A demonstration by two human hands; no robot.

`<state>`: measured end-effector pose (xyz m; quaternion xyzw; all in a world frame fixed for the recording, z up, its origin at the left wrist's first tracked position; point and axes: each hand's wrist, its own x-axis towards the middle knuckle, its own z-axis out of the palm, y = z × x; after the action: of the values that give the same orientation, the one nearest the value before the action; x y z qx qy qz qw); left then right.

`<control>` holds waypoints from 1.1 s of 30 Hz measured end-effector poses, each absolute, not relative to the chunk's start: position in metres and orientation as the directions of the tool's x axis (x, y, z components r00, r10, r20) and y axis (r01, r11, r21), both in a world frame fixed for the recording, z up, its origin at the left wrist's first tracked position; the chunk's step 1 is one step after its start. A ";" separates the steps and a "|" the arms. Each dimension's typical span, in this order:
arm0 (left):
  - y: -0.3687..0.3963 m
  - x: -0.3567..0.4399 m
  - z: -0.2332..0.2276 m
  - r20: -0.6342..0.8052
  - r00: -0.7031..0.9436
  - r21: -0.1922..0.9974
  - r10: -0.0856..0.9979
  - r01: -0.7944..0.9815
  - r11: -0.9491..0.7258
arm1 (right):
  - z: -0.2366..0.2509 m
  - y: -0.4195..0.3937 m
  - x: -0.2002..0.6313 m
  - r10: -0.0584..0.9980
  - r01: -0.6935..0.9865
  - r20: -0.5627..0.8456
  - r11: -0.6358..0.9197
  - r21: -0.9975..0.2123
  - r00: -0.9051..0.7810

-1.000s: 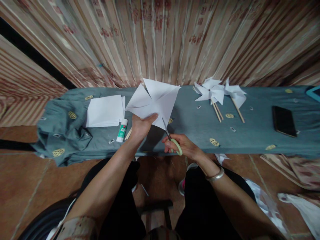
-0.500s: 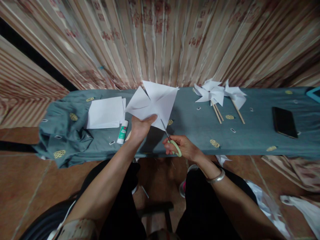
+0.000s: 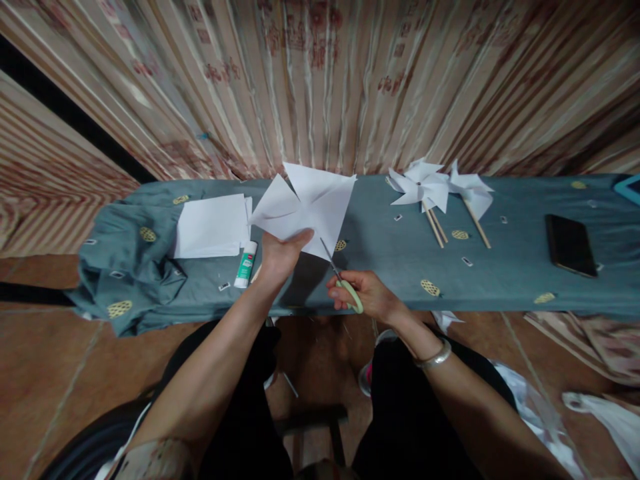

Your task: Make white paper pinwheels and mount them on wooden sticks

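The left hand (image 3: 280, 257) pinches the lower edge of a white square paper sheet with cuts running in from its corners (image 3: 307, 203), holding it up above the grey-blue patterned cloth (image 3: 390, 270). Just right of it, the right hand (image 3: 365, 297) is closed on pale green-handled scissors (image 3: 343, 283), whose blades touch the sheet's lower corner. A green-and-white glue stick (image 3: 245, 263) lies just left of the left hand, beside a stack of white paper (image 3: 210, 223). Two finished white paper pinwheels on wooden sticks (image 3: 440, 193) lie beyond the right hand.

No legible text anywhere. Red and green label on glue stick (image 3: 245, 264), just left of left hand (image 3: 280, 257) on desk (image 3: 500, 280), too small to read. Curtain (image 3: 320, 80) motifs behind desk blurred, unreadable.
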<state>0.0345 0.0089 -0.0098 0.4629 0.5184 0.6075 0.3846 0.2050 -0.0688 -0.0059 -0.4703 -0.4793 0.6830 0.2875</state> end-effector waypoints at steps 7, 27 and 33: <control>0.006 0.035 -0.004 0.143 -0.279 0.989 0.950 0.014 -0.145 | -0.006 -0.069 0.205 0.856 0.059 -0.364 -0.369 -0.927 -0.367; -0.002 0.041 -0.006 0.087 -0.239 0.995 0.967 -0.019 -0.094 | -0.011 -0.070 0.207 0.881 0.085 -0.309 -0.298 -0.951 -0.360; -0.002 0.040 -0.007 0.071 -0.229 0.996 0.971 -0.040 -0.083 | -0.009 -0.068 0.206 0.878 0.073 -0.323 -0.318 -0.945 -0.352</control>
<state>0.0404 -0.0017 -0.0072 0.4461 0.5217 0.5851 0.4319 0.2056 -0.0684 -0.0089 -0.4792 -0.4964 0.6554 0.3072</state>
